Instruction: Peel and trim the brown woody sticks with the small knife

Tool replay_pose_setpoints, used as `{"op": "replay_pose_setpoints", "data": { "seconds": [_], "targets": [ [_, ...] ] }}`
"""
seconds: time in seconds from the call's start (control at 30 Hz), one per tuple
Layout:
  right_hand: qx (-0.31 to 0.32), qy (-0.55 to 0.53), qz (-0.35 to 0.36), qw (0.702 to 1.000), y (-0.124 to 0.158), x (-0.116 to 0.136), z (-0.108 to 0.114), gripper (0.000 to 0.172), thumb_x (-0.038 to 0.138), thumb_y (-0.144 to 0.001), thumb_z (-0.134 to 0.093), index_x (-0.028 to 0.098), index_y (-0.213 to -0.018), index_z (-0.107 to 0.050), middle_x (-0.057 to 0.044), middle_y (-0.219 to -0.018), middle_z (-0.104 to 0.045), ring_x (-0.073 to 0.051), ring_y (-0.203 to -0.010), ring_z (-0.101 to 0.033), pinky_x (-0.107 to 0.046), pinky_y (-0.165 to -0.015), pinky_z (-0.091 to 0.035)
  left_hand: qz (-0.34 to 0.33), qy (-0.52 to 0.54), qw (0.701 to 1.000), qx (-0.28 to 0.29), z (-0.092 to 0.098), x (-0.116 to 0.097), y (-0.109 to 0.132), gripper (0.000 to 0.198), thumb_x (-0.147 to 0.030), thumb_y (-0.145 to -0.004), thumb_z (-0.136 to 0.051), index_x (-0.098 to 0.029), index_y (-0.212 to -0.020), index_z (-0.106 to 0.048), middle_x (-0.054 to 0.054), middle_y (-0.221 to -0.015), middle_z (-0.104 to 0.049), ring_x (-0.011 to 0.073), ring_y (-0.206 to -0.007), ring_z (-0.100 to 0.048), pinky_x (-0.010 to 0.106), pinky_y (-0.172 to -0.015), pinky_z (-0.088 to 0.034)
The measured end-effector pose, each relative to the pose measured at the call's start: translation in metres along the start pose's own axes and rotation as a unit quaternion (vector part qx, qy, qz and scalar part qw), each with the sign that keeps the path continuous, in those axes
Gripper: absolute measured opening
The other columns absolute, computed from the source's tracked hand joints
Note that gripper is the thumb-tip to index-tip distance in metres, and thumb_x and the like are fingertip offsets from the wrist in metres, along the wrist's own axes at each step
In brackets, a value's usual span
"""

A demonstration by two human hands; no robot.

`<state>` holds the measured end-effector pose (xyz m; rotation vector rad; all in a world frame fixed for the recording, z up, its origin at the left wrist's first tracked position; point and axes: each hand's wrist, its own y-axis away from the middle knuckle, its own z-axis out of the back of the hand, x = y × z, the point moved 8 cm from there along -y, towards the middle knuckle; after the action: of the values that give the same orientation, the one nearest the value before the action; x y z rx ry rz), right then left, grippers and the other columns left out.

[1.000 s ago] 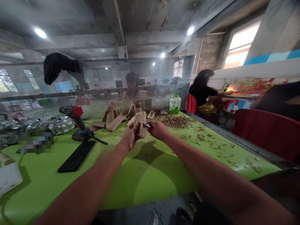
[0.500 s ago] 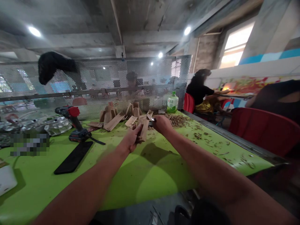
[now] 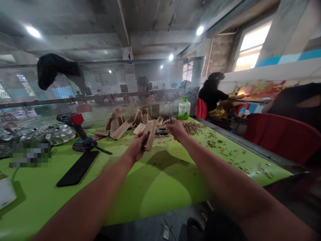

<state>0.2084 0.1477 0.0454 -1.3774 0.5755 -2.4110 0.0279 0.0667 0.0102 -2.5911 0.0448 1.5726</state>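
My left hand (image 3: 138,145) is closed round the lower end of a flat, light brown wooden-looking piece (image 3: 151,134), held upright and slightly tilted above the table. To its right, my right hand (image 3: 176,129) is closed on a small dark tool (image 3: 171,119) with a bit of red on it; its kind is too small to make out. The two hands are apart. On the table between them lies a dark-handled tool (image 3: 162,131). Several similar brown pieces (image 3: 116,126) stand and lie behind my left hand.
Curled shavings (image 3: 194,128) litter the green table (image 3: 175,187). A cordless drill (image 3: 81,132), a black flat case (image 3: 77,169) and clear plastic-looking items (image 3: 61,134) are at left. A green-labelled bottle (image 3: 184,108) stands before the perforated metal screen (image 3: 100,90). People sit at right.
My right hand has drawn slightly right, away from the brown piece, and turned so the dark tool shows. The left hand has shifted a little left, tilting the piece.
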Motion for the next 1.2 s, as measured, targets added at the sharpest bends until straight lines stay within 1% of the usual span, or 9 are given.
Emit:
{"op": "replay_pose_setpoints", "data": {
  "seconds": [0.1, 0.2, 0.3, 0.4, 0.5, 0.6, 0.83, 1.0, 1.2],
  "targets": [
    [0.037, -0.167, -0.025, 0.985, 0.011, 0.014, -0.018, 0.035, 0.037, -0.074, -0.054, 0.013, -0.095, -0.068, 0.007, -0.049, -0.041, -0.01, -0.043, -0.036, -0.022, -0.044, -0.031, -0.017, 0.0, 1.0, -0.014, 0.006, -0.007, -0.003, 0.041, -0.036, -0.061, -0.089, -0.018, -0.089, -0.065, -0.006, -0.06, -0.059, 0.007, -0.045, -0.05, 0.018, -0.043, -0.044],
    [0.066, -0.201, -0.024, 0.977, 0.02, 0.024, -0.026, 0.034, 0.04, -0.074, -0.056, 0.014, -0.093, -0.068, 0.008, -0.048, -0.038, -0.009, -0.042, -0.032, -0.022, -0.044, -0.028, -0.021, -0.014, 1.0, 0.001, 0.002, -0.007, -0.001, 0.046, -0.039, -0.058, -0.09, -0.018, -0.091, -0.066, -0.005, -0.06, -0.06, 0.0076, -0.046, -0.051, 0.019, -0.042, -0.044],
    [0.054, -0.104, 0.028, 0.993, 0.024, 0.033, -0.023, 0.029, 0.031, -0.075, -0.054, 0.014, -0.092, -0.071, 0.003, -0.057, -0.052, -0.011, -0.05, -0.042, -0.022, -0.051, -0.034, -0.022, -0.016, 1.0, 0.007, -0.001, -0.004, 0.0, 0.046, -0.039, -0.058, -0.09, -0.018, -0.092, -0.067, -0.004, -0.065, -0.063, 0.009, -0.05, -0.054, 0.02, -0.045, -0.045],
    [0.021, 0.06, 0.066, 0.996, 0.026, 0.042, -0.017, 0.026, 0.024, -0.077, -0.052, 0.016, -0.09, -0.073, -0.002, -0.07, -0.064, -0.014, -0.062, -0.052, -0.023, -0.059, -0.036, -0.025, -0.017, 1.0, 0.003, -0.001, -0.002, -0.002, 0.043, -0.038, -0.06, -0.089, -0.018, -0.092, -0.067, -0.002, -0.072, -0.067, 0.0101, -0.057, -0.058, 0.02, -0.048, -0.045],
    [0.003, 0.212, 0.059, 0.976, 0.029, 0.047, -0.012, 0.024, 0.025, -0.081, -0.053, 0.019, -0.092, -0.073, -0.006, -0.078, -0.07, -0.017, -0.068, -0.058, -0.024, -0.061, -0.036, -0.032, -0.022, 0.999, -0.001, 0.0, 0.0, -0.004, 0.043, -0.038, -0.06, -0.089, -0.019, -0.092, -0.068, -0.002, -0.075, -0.067, 0.0101, -0.06, -0.06, 0.019, -0.05, -0.046],
    [0.019, 0.298, 0.053, 0.953, 0.031, 0.051, -0.01, 0.025, 0.028, -0.085, -0.052, 0.021, -0.098, -0.073, -0.009, -0.088, -0.074, -0.019, -0.075, -0.063, -0.025, -0.064, -0.037, -0.029, -0.036, 0.999, 0.003, 0.0, 0.002, -0.004, 0.041, -0.038, -0.062, -0.088, -0.018, -0.093, -0.069, -0.002, -0.073, -0.066, 0.0091, -0.056, -0.057, 0.019, -0.046, -0.044],
    [0.041, 0.36, 0.061, 0.93, 0.03, 0.055, -0.009, 0.03, 0.029, -0.09, -0.047, 0.021, -0.101, -0.074, -0.012, -0.095, -0.075, -0.022, -0.085, -0.066, -0.026, -0.07, -0.04, -0.055, -0.046, 0.997, -0.005, -0.003, -0.003, -0.003, 0.043, -0.037, -0.064, -0.086, -0.018, -0.099, -0.071, 0.001, -0.082, -0.071, 0.0103, -0.063, -0.062, 0.018, -0.051, -0.047],
    [0.041, 0.381, 0.064, 0.921, 0.026, 0.051, -0.006, 0.029, 0.029, -0.088, -0.049, 0.021, -0.097, -0.074, -0.012, -0.093, -0.075, -0.022, -0.082, -0.066, -0.026, -0.068, -0.04, -0.066, -0.108, 0.992, -0.015, -0.005, -0.012, 0.0, 0.045, -0.038, -0.065, -0.085, -0.017, -0.103, -0.071, 0.001, -0.077, -0.069, 0.0099, -0.054, -0.058, 0.018, -0.042, -0.042],
    [0.032, 0.37, 0.096, 0.924, 0.019, 0.043, -0.009, 0.028, 0.025, -0.087, -0.048, 0.018, -0.094, -0.074, -0.013, -0.092, -0.074, -0.022, -0.082, -0.066, -0.026, -0.07, -0.04, -0.031, -0.147, 0.988, -0.022, -0.004, -0.009, -0.005, 0.036, -0.034, -0.073, -0.079, -0.017, -0.103, -0.07, 0.002, -0.071, -0.069, 0.0114, -0.046, -0.058, 0.02, -0.037, -0.04]
  ]
}}
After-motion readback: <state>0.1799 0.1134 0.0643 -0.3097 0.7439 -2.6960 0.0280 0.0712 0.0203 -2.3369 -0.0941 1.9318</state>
